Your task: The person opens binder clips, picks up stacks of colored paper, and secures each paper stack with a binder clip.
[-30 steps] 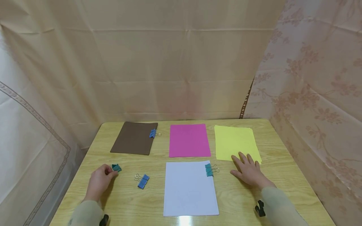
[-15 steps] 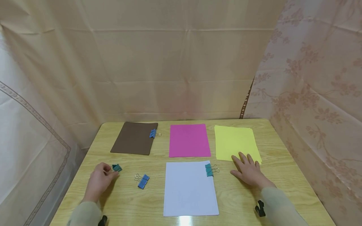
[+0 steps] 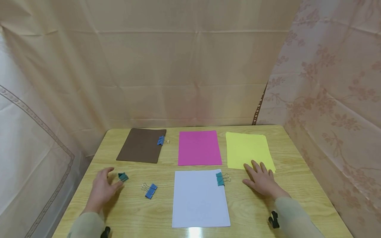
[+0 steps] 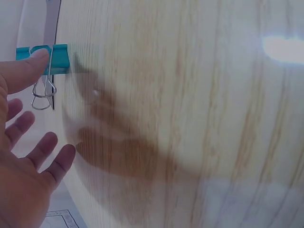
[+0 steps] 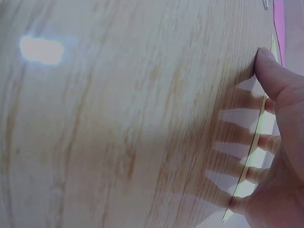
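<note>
Evidently at the clip-handling step, the left hand [image 3: 102, 190] had fingers parted, thumb by the green clip [image 3: 123, 177] on the table [image 3: 140, 216], contact unclear, while the right hand [image 3: 262, 180] lay splayed at the yellow paper's [image 3: 247, 148] near edge; the next move seemingly called for a pinch.

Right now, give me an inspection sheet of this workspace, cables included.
Surface: table, wood grain, some glare.
Work items: loose teal clip; yellow paper.
Clutter: loose blue clip; brown paper and white paper, each clipped; pink paper, no clip seen.
Hands: left hand, fingers apart, thumb by the loose teal clip, contact unclear; right hand, fingers spread over the yellow paper's edge.
Cables: nothing seen.
Surroundings: beige curtain behind; floral cloth at right.
</note>
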{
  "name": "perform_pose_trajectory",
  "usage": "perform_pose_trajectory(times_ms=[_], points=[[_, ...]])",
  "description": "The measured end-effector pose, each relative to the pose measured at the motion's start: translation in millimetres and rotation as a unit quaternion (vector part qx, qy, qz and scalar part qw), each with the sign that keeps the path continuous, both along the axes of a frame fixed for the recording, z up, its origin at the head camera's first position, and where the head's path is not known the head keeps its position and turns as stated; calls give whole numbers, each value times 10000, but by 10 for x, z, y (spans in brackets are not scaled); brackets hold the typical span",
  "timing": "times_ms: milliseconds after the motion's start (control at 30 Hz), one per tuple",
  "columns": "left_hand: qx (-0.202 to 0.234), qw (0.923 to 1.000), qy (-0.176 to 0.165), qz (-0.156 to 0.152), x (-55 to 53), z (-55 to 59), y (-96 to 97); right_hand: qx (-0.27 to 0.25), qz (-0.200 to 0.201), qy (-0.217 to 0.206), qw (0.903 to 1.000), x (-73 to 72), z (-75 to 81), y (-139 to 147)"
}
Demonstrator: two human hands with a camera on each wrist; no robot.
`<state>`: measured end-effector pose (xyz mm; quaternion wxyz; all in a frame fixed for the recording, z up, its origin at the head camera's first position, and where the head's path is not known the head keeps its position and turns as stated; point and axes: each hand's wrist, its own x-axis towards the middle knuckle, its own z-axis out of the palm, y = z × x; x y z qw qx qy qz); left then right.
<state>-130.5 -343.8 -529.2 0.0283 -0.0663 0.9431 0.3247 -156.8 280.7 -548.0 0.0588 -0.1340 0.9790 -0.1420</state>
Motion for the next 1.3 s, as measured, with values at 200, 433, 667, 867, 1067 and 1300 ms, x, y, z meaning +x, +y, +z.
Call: perform_pose_trajectory(times_ms=[200, 433, 667, 867, 1067, 1300], points=[[-87, 9994, -289, -156, -6, 6, -5, -3, -16, -41, 10000, 1, 1, 3], [-235, 9986, -413, -229, -12, 0, -14, -27, -27, -70, 10000, 1, 12, -2], [-322, 9985, -341, -291, -7, -32, -35, -44, -34, -44, 10000, 12, 26, -11], [-376, 9984, -304, -289, 13, -36, -40, -54, -33, -71, 10000, 14, 28, -16], [-470, 9981, -253, -296, 25, -47, -48, -54, -34, -86, 9999, 8, 26, -13], [-515, 9978, -204, -356, 21, -83, -63, -43, -31, -70, 10000, 8, 12, -10]])
